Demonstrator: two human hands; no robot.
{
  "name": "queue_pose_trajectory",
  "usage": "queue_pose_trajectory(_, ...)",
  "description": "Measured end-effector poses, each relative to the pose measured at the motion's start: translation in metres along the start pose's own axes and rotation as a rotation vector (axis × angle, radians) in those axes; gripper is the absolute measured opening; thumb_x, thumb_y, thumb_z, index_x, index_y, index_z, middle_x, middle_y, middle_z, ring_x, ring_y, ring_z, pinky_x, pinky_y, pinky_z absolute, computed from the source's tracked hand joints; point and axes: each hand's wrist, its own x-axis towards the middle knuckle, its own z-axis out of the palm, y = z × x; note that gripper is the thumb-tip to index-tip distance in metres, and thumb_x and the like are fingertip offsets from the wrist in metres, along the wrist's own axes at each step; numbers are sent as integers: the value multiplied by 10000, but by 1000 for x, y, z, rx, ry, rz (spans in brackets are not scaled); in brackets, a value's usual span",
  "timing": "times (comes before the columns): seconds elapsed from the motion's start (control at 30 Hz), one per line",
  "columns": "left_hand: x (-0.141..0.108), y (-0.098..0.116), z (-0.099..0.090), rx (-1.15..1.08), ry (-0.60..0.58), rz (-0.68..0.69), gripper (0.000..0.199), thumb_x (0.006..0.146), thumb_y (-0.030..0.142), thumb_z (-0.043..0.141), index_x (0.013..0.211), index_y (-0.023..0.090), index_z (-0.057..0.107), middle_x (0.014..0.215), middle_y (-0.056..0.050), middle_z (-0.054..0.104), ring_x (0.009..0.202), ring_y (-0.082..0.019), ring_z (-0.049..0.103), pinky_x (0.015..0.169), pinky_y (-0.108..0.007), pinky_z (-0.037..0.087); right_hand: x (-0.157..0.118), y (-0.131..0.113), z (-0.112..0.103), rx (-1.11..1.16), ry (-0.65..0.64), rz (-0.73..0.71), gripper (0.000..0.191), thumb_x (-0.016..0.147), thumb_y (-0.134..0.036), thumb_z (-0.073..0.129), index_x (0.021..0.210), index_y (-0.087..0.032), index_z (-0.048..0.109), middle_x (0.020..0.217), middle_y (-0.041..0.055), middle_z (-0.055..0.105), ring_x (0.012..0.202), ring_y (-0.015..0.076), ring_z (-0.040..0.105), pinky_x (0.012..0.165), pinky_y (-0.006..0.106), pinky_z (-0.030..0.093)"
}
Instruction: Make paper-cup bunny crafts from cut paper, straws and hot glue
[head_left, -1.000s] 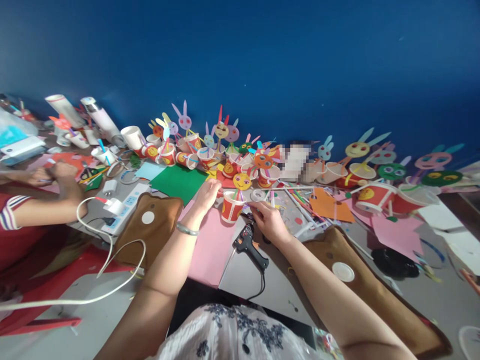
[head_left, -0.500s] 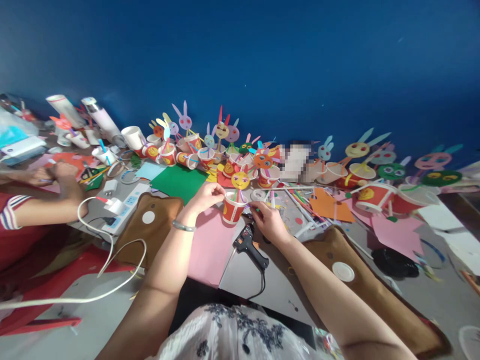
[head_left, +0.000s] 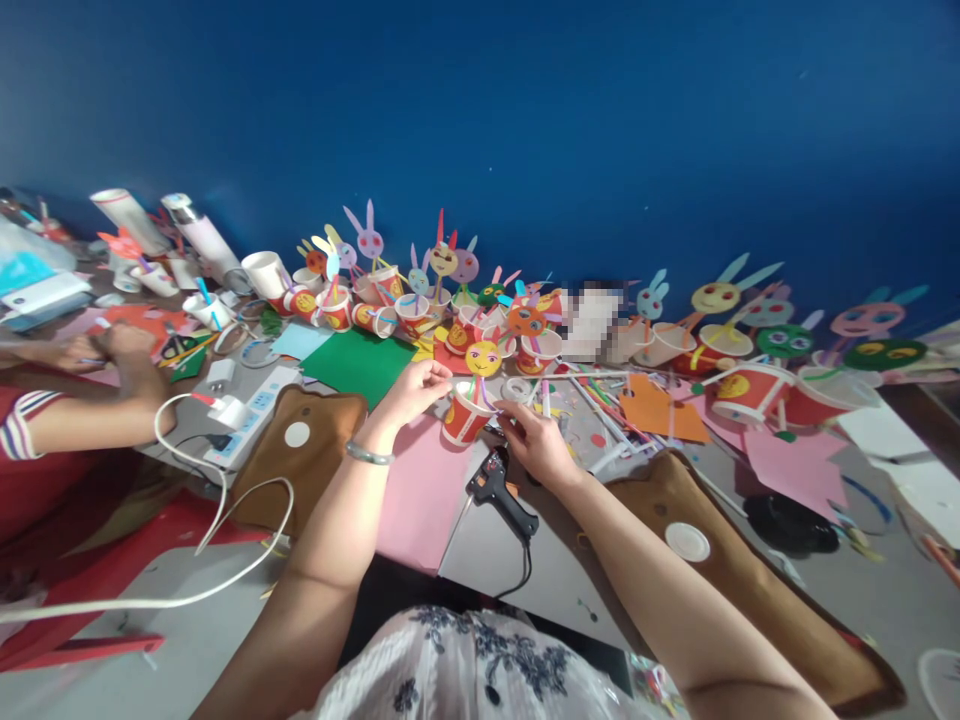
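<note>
A red and white paper cup [head_left: 465, 420], slightly tilted, is between my hands at the middle of the table. A yellow round paper face [head_left: 483, 359] stands above its rim on straws. My left hand [head_left: 418, 391] pinches the cup's left rim between thumb and fingers. On the other side, my right hand [head_left: 534, 437] has its closed fingertips at the cup's right rim. Below the cup lies a black glue gun [head_left: 504, 497], close to my right hand. Pink paper [head_left: 420, 495] is spread beneath my left hand and the cup.
Cups with rabbit faces [head_left: 412, 315] line the blue wall. Green paper [head_left: 358, 362], a power strip [head_left: 255, 418], brown pads [head_left: 300, 470], orange paper [head_left: 660, 410] and straws surround the work spot. Another person's arms [head_left: 112, 400] rest at the left.
The cup has tilted a little, and the yellow face has shifted slightly to the right. Both hands remain at the rim, almost unmoved.
</note>
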Motion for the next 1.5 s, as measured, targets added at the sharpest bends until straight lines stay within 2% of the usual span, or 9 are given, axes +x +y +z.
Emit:
queue_pose_trajectory(0.1, 1, 2, 3, 47, 29, 36, 231, 841, 292, 676, 1011, 156, 599, 905, -40, 659, 793, -141, 639, 718, -260, 524, 0, 0, 0, -3, 7, -2, 231, 963, -248, 504, 1124, -215, 666, 994, 91, 771, 841, 223, 737, 751, 327, 577)
queue_pose_trajectory(0.27, -22, 13, 28, 450, 387, 410, 133, 936, 320, 589, 977, 194, 602, 1079, -105, 667, 1083, -222, 612, 1014, -385, 485, -2, -3, 1, 0, 16, 4, 224, 935, -210, 515, 1102, -220, 664, 967, 79, 771, 812, 208, 731, 734, 311, 575)
queue_pose_trajectory(0.4, -50, 10, 64, 725, -31, 685, 223, 1012, 268, 433, 1033, 201, 645, 1087, -113, 687, 1006, -216, 664, 919, -355, 527, -4, -6, 0, 18, 9, -2, 268, 892, -182, 539, 1131, -224, 652, 998, 66, 772, 874, 205, 740, 786, 305, 583)
queue_pose_trajectory(0.47, -57, 4, 80, 827, -118, 746, 282, 1019, 196, 374, 1134, 192, 631, 1170, -125, 672, 962, -202, 683, 865, -335, 542, -5, -7, -1, 31, 9, -19, 282, 870, -169, 548, 1130, -219, 647, 1022, 68, 771, 903, 207, 743, 791, 297, 584)
queue_pose_trajectory(0.73, -52, -5, 88, 1140, 72, 576, 371, 956, 74, 380, 1297, 138, 514, 1139, -157, 655, 751, -189, 697, 610, -279, 538, -5, -8, 2, -32, 26, 0, 173, 909, -212, 521, 1037, -211, 638, 799, 47, 718, 708, 193, 693, 651, 274, 539)
queue_pose_trajectory(0.93, -52, -1, 83, 1171, 8, 432, 427, 949, 54, 371, 1352, 132, 490, 987, -147, 692, 733, -224, 717, 598, -286, 543, -5, -11, 3, 34, 44, 54, 220, 944, -287, 546, 1150, -222, 587, 893, 49, 754, 617, 161, 670, 620, 268, 534)
queue_pose_trajectory(1.07, -50, 8, 81, 1181, -46, 312, 439, 962, 59, 353, 1378, 99, 485, 1001, -173, 703, 780, -260, 738, 619, -316, 568, -6, -11, 3, 26, 30, 69, 126, 944, -327, 566, 973, -221, 628, 776, 28, 727, 577, 154, 652, 583, 257, 507)
queue_pose_trajectory(1.23, -49, 7, 80, 1210, -76, 343, 497, 961, 52, 342, 1442, 114, 452, 1168, -198, 666, 783, -248, 743, 620, -323, 587, -4, -10, 2, -4, 28, 19, 167, 948, -314, 547, 978, -215, 679, 730, 28, 709, 566, 153, 623, 593, 260, 491)
queue_pose_trajectory(1.5, -47, 4, 80, 1183, -85, 342, 458, 962, 57, 348, 1387, 131, 502, 1143, -183, 650, 786, -242, 739, 639, -338, 602, -2, -11, 1, 24, 47, 10, 193, 965, -319, 531, 955, -211, 691, 761, 42, 695, 618, 165, 617, 627, 277, 501)
